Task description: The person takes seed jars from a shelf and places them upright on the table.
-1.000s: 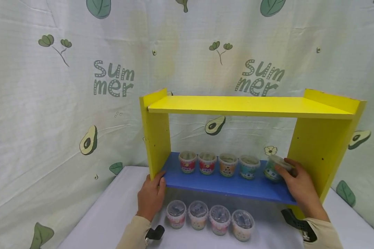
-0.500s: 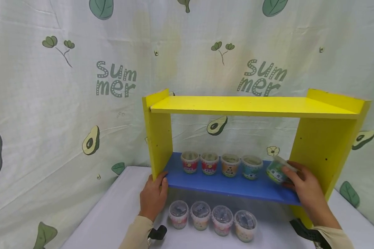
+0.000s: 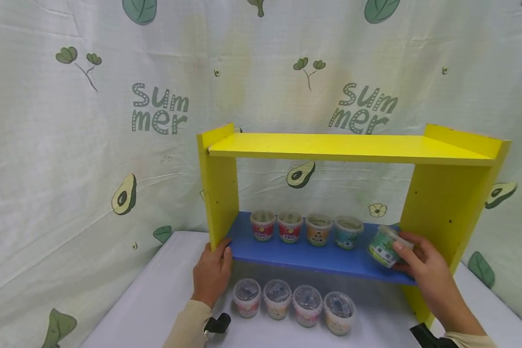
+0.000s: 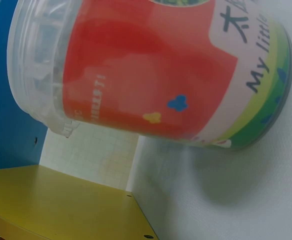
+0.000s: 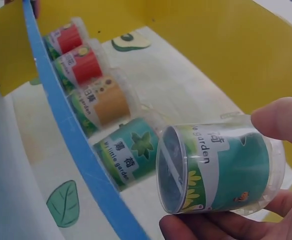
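My right hand (image 3: 435, 270) pinches a teal plant cup (image 3: 384, 246) between thumb and fingers over the right end of the blue shelf (image 3: 287, 256). The cup leans over, and in the right wrist view its clear base faces the row of cups. My left hand (image 3: 213, 273) grips the lower front edge of the yellow left side panel, by the blue shelf's corner. Standing on that shelf are two red cups (image 3: 263, 226), an orange cup (image 3: 318, 231) and another teal cup (image 3: 347, 233). Close to the left wrist camera is a red-labelled cup (image 4: 146, 70) with a clear lid.
Several lidded cups (image 3: 306, 307) stand in a row on the white table (image 3: 156, 290), beneath the blue shelf. A yellow top board (image 3: 339, 147) spans the unit, and its right side panel (image 3: 456, 208) rises beside my right hand. Behind hangs a printed cloth (image 3: 261, 87).
The teal cup in my right hand has tilted further and come towards the shelf's front edge. My right wrist has shifted a little right. The left hand keeps its grip on the panel.
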### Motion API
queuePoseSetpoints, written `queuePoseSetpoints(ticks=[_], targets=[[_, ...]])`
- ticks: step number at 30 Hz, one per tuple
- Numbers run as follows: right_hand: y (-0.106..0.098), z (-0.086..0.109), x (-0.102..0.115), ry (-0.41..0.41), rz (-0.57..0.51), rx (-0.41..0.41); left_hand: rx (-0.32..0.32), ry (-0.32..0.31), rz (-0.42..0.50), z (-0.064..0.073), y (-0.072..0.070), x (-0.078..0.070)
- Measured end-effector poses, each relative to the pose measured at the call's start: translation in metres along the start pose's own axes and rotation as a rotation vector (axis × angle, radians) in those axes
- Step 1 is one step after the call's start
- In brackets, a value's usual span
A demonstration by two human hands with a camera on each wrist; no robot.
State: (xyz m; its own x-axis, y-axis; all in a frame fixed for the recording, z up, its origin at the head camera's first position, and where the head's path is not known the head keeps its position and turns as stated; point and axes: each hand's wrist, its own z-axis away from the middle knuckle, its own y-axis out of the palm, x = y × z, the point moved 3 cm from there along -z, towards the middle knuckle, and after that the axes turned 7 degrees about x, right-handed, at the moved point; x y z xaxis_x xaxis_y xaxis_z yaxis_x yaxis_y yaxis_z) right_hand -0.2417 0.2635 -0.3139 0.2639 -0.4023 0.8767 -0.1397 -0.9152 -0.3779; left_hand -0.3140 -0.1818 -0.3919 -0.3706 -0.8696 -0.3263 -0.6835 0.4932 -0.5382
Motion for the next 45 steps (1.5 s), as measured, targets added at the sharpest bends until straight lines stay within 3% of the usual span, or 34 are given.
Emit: queuePoseSetpoints(ticks=[21,24,30,37,45], targets=[[-0.003,0.015,-0.006,0.067,0.064,-0.016,0.012,0.001,0.015,0.002,-0.001,-0.003],[-0.005,0.018,-0.008,0.021,-0.001,0.010,0.010,0.000,0.024,0.002,-0.001,-0.003],[-0.006,0.023,-0.013,-0.075,-0.341,0.106,0.000,-0.001,0.029,0.003,-0.001,-0.001],[-0.004,0.031,-0.017,-0.032,-0.301,0.163,-0.011,0.020,0.027,0.000,-0.001,-0.001],[-0.003,0.042,-0.037,0.020,-0.289,0.244,-0.008,0.021,0.028,0.000,0.000,0.001]])
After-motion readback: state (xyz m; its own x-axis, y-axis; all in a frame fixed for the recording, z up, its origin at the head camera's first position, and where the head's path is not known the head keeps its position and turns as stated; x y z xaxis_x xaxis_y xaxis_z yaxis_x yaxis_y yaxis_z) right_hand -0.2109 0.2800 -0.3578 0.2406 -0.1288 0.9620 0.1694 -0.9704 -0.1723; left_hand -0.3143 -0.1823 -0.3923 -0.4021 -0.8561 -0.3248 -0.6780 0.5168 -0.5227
